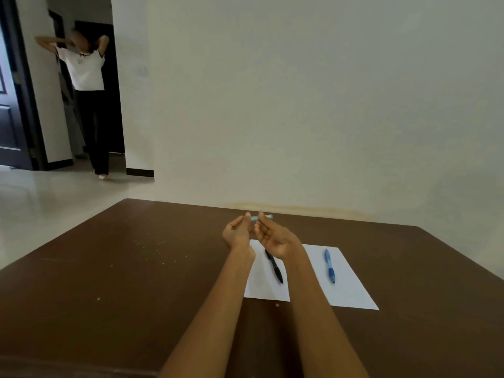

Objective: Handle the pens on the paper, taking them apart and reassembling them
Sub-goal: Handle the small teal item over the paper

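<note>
Two hands hold a pale green pen above the far edge of the paper

The pale green pen (262, 217) lies level between the fingertips of the left hand (236, 232) and the right hand (272, 239), both pinched on it, palms up. On the white paper (346, 282) beneath rest a black pen (274, 266) and, well apart, a blue pen (329, 266); the sheet lies on a brown table (122, 268)

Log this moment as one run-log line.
left hand: grip on teal pen | right hand: grip on same pen, raised above table | paper: black pen, blue pen lying untouched
</note>
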`<action>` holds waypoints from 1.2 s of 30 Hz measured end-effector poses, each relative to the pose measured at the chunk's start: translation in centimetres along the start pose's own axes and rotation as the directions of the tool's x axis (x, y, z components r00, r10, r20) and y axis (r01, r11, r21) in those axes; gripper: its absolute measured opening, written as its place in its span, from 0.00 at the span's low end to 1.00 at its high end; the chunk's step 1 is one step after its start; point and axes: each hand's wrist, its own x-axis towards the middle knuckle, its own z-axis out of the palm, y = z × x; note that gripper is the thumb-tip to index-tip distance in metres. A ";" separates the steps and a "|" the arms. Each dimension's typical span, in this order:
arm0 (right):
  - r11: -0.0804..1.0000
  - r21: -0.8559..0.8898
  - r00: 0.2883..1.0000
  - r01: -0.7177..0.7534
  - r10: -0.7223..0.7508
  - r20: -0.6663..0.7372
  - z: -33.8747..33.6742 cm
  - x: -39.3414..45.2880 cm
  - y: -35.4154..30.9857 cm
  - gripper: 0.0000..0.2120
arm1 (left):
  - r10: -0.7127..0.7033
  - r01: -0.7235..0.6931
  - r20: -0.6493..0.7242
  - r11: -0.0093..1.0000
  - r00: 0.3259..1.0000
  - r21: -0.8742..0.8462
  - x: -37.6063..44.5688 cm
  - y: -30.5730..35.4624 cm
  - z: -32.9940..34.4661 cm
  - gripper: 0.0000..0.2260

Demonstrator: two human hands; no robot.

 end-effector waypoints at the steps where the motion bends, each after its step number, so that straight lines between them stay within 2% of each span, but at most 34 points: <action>1: 1.000 0.028 1.000 0.004 -0.004 0.002 -0.1 0.0 -0.1 0.07 | -0.004 0.004 0.016 1.000 1.000 -0.021 -0.2 -0.1 0.2 0.10; 3: 0.999 0.046 1.000 0.024 -0.024 -0.015 -0.6 0.1 -0.4 0.08 | -0.031 0.039 0.081 0.994 0.996 -0.098 -0.7 0.0 0.6 0.09; 5: 1.000 0.001 0.999 0.029 -0.029 -0.018 -1.1 0.1 -0.8 0.09 | -0.104 0.152 0.210 0.961 0.972 -0.230 -0.7 0.2 0.4 0.18; 7: 0.993 -0.114 1.000 0.012 -0.011 0.005 -1.2 -0.2 -1.3 0.10 | -0.163 0.266 0.309 0.906 0.937 -0.328 -0.4 0.2 -0.3 0.25; 9: 0.963 -0.268 1.000 -0.006 0.013 0.026 -0.9 -0.7 -1.7 0.10 | -0.180 0.323 0.364 0.865 0.914 -0.383 -0.2 -0.1 -1.0 0.27; 12: 0.877 -0.480 1.000 -0.011 0.011 -0.002 0.0 -1.4 -2.3 0.14 | -0.188 0.361 0.409 0.841 0.893 -0.403 -0.6 -0.2 -1.1 0.27; 16: 0.700 -0.714 0.997 -0.021 -0.035 -0.064 1.6 -2.0 -2.9 0.15 | -0.199 0.381 0.421 0.829 0.885 -0.409 -1.2 -0.5 -1.2 0.27; 19: 0.610 -0.791 0.996 -0.047 -0.035 -0.086 2.5 -2.1 -2.9 0.15 | -0.201 0.400 0.432 0.804 0.879 -0.440 -1.3 -0.6 -1.6 0.26; 24: 0.569 -0.821 0.994 -0.048 -0.052 -0.094 3.0 -1.8 -2.6 0.15 | -0.198 0.422 0.462 0.785 0.865 -0.454 -1.2 -0.6 -2.1 0.26; 28: 0.600 -0.799 0.992 -0.044 -0.071 -0.107 2.8 -1.5 -2.4 0.15 | -0.195 0.433 0.469 0.765 0.862 -0.477 -1.1 -0.5 -2.3 0.25; 33: 0.774 -0.631 0.988 -0.046 -0.056 -0.140 1.6 -1.2 -1.9 0.15 | -0.193 0.410 0.455 0.796 0.869 -0.446 -0.9 -0.3 -2.7 0.21; 36: 0.844 -0.535 0.988 -0.042 -0.046 -0.150 0.7 -1.0 -1.5 0.14 | -0.221 0.419 0.445 0.807 0.868 -0.416 -0.6 -0.4 -2.8 0.22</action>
